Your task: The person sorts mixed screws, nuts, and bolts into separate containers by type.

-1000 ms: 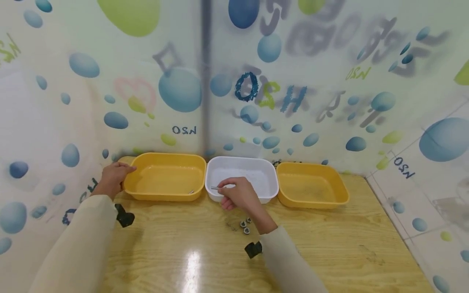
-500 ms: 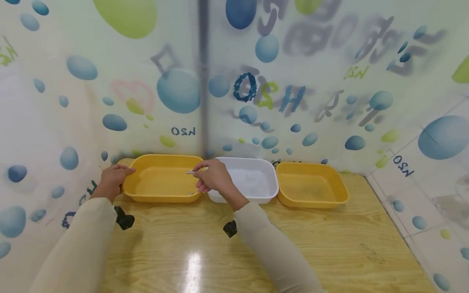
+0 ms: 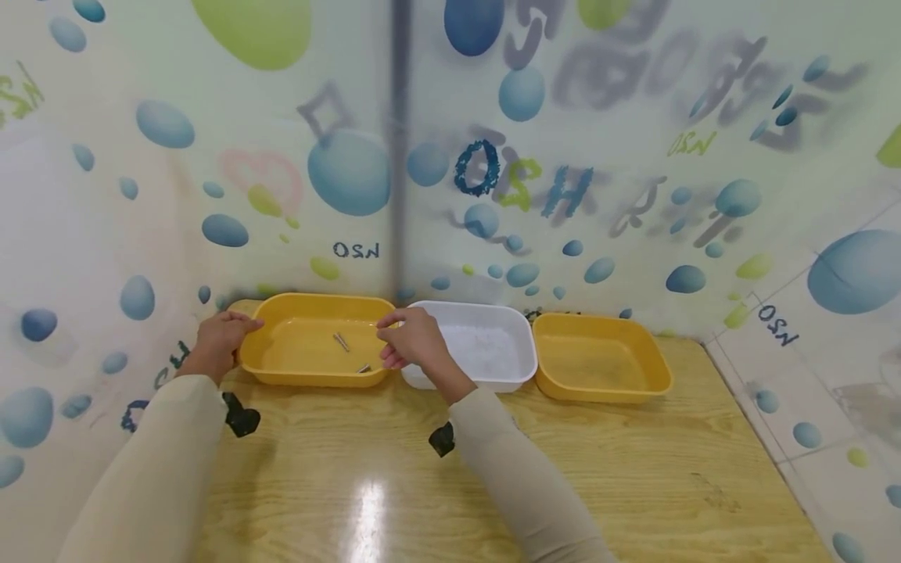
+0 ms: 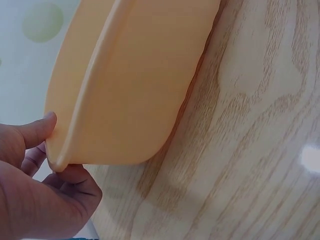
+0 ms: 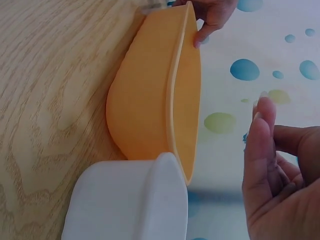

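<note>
Beige sleeves (image 3: 151, 461), cut off below, cross the table (image 3: 317, 469) toward its far edge. One screw (image 3: 364, 368) shows at the left yellow tray's (image 3: 310, 379) near right corner, its threads hard to make out. The left hand (image 3: 217, 344) grips that tray's left rim; the right hand (image 3: 415, 338), fingers loosely extended, hides part of its right rim and the white tray's (image 3: 486, 348). Farther in, another screw (image 3: 341, 342) slants; whether it touches the floor is unclear.

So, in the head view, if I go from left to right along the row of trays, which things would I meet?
Left hand, yellow tray with small metal screws inside, white tray, second yellow tray. The right hand overlaps two trays, so I leave it out.
</note>
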Demonstrator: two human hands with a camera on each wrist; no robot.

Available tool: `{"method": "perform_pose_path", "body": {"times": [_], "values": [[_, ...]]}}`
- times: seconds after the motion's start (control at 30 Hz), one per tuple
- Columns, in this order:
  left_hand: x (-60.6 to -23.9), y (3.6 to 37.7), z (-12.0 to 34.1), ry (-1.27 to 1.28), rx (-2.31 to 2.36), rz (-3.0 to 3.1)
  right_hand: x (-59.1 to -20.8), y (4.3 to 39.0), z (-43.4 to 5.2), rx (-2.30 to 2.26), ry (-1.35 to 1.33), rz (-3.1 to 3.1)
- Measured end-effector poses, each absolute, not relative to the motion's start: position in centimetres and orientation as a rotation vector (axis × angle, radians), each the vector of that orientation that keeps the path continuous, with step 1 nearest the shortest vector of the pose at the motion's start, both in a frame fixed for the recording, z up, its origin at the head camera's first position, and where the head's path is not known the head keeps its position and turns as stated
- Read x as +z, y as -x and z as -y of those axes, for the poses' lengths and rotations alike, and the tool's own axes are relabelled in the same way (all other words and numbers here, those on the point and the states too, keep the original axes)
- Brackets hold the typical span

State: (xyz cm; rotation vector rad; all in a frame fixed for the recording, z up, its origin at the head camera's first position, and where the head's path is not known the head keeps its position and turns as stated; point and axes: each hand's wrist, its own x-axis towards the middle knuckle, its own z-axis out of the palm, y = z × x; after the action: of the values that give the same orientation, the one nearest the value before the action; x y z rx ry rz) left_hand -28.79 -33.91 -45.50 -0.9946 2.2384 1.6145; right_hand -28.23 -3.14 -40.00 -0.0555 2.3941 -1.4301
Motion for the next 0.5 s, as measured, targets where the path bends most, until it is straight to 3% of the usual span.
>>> {"method": "perform_pose_path", "body": {"times": [0.5], "values": [[-44.6,27.9,33.3,0.976,1.561,-2.355,-38.6,28.8,0.0,-1.521,0.084,-2.343]]}}
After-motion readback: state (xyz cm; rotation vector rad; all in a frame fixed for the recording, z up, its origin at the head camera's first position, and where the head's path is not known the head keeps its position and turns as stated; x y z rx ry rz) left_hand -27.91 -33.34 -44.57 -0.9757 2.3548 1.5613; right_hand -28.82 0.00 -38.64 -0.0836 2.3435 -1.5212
